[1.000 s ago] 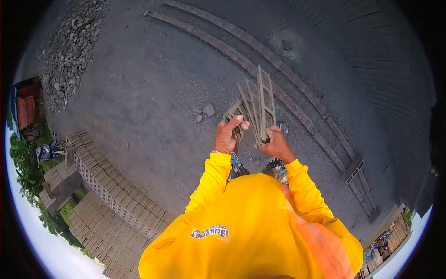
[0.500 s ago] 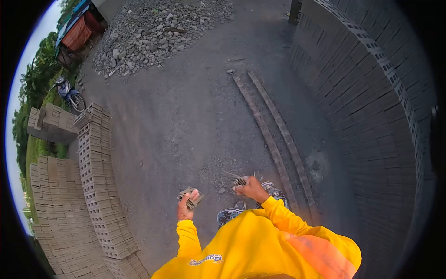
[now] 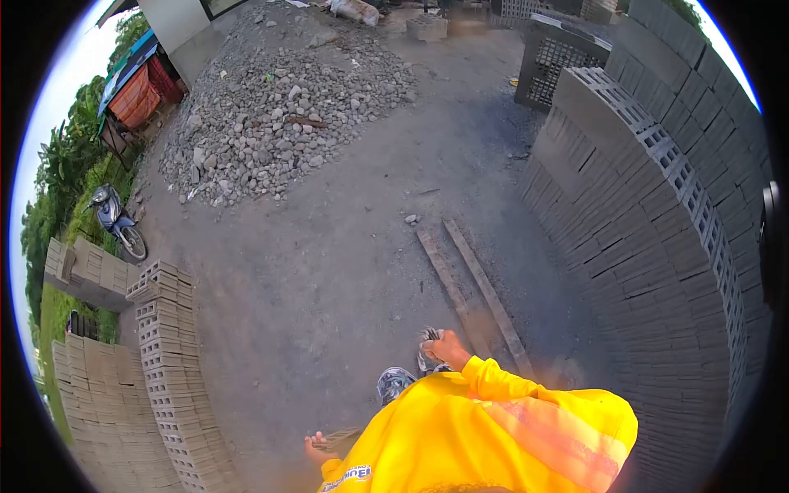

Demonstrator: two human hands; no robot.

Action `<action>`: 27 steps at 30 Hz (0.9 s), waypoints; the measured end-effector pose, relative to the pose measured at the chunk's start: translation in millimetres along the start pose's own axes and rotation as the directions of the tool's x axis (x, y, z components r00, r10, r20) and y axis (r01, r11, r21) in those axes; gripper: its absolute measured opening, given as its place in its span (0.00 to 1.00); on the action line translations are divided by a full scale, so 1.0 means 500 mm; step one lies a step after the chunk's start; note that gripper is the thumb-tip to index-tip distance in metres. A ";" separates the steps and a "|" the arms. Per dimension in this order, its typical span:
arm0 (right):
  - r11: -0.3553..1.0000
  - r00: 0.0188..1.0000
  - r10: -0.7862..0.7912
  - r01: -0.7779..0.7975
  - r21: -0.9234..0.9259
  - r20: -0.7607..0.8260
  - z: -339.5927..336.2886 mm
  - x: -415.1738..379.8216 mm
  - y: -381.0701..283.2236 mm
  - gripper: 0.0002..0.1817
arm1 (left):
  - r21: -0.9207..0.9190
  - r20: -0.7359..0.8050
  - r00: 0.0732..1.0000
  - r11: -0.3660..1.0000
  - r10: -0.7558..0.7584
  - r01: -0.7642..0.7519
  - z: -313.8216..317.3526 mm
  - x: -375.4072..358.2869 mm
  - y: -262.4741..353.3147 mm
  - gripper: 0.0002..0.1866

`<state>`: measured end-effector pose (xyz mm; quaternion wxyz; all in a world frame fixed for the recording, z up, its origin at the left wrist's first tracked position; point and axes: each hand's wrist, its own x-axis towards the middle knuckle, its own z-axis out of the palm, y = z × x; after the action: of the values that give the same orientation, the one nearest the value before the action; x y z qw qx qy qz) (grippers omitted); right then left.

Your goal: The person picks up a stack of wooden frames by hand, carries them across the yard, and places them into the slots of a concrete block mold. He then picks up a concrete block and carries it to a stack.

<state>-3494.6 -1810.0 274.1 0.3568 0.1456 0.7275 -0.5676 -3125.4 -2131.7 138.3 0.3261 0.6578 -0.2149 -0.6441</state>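
Note:
At the lower edge of the view, my left hand [image 3: 319, 449] is low by my side, its fingers against a flat grey-brown piece [image 3: 341, 439] partly covered by the yellow sleeve. My right hand [image 3: 449, 350] is in front of my body, above my shoes, with its fingers curled closed. A small dark, thin-edged thing [image 3: 429, 334] pokes out at its fingertips; its kind I cannot tell. Below it show my patterned trouser legs [image 3: 395, 383].
Two long wooden planks [image 3: 485, 287] lie on the ground ahead right. A high wall of stacked hollow blocks [image 3: 625, 222] rises on the right, with lower block stacks [image 3: 168, 370] on the left. Farther off are a gravel heap [image 3: 279, 115] and a motorcycle [image 3: 117, 220].
My view has tipped up, showing more of the yard ahead. My left hand has dropped down and back toward my side with the flat piece. My right hand stays in front, closed.

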 end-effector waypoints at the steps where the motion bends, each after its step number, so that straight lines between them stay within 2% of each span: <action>1: 1.000 1.000 0.010 -0.010 0.009 -0.029 -0.020 0.059 -0.026 0.09 | -0.015 0.012 1.000 1.000 -0.006 0.006 0.034 0.005 0.016 0.22; 4: 0.998 0.990 -0.016 0.025 0.062 -0.138 -0.073 0.193 -0.146 0.09 | 0.224 0.177 0.981 0.968 0.077 -0.116 0.106 0.073 0.031 0.21; 7: 0.981 0.962 -0.022 0.073 0.181 -0.273 -0.127 0.374 -0.191 0.08 | 0.450 0.239 0.936 0.825 0.258 -0.342 0.265 0.109 -0.009 0.23; 8: 0.968 0.950 -0.019 0.095 0.231 -0.312 -0.146 0.447 -0.209 0.07 | 0.305 0.109 0.991 0.947 0.071 -0.101 0.339 0.141 0.001 0.23; 9: 0.958 0.936 -0.002 0.103 0.269 -0.351 -0.166 0.505 -0.244 0.07 | 0.126 0.014 0.990 0.983 -0.140 0.137 0.416 0.176 0.019 0.22; 13: 0.881 0.845 0.166 0.104 0.461 -0.508 -0.216 0.646 -0.394 0.06 | 0.398 0.237 0.894 0.877 -0.381 0.268 0.702 0.331 0.059 0.20; 14: 0.857 0.811 0.218 0.107 0.505 -0.543 -0.225 0.668 -0.437 0.06 | 0.427 0.188 0.982 0.903 -0.035 -0.049 0.785 0.338 0.009 0.18; 16: 0.808 0.780 0.232 0.177 0.562 -0.581 -0.252 0.733 -0.478 0.06 | 0.368 0.109 0.992 0.925 0.059 -0.095 0.984 0.335 -0.027 0.15; 17: 0.782 0.766 0.240 0.211 0.586 -0.596 -0.269 0.761 -0.501 0.06 | 0.252 0.093 0.975 0.952 -0.200 0.171 1.124 0.268 0.039 0.14; 19: 0.757 0.746 0.252 0.245 0.606 -0.616 -0.296 0.791 -0.550 0.06 | 0.388 0.369 0.895 0.917 -0.251 0.097 1.290 0.312 0.044 0.11; 21: 0.697 0.723 0.282 0.298 0.652 -0.631 -0.322 0.845 -0.611 0.06 | 0.423 0.437 0.870 0.906 -0.228 0.025 1.500 0.290 0.049 0.11; 22: 0.675 0.671 0.375 0.276 0.685 -0.640 -0.332 0.879 -0.653 0.06 | 0.442 0.454 0.864 0.897 -0.220 -0.003 1.613 0.273 0.045 0.11; 24: 0.658 0.641 0.412 0.282 0.698 -0.648 -0.361 0.959 -0.699 0.05 | 0.483 0.486 0.849 0.873 -0.207 -0.064 1.819 0.234 0.042 0.11; 27: 0.662 0.590 0.447 0.287 0.693 -0.672 -0.421 1.094 -0.763 0.04 | 0.534 0.583 0.765 0.839 -0.274 -0.106 2.126 0.153 0.026 0.11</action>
<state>-4189.2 -1839.6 196.2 -0.0752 0.5531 0.4982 -0.6635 -4167.6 -2356.4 138.1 0.0053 0.4725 -0.4530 -0.7560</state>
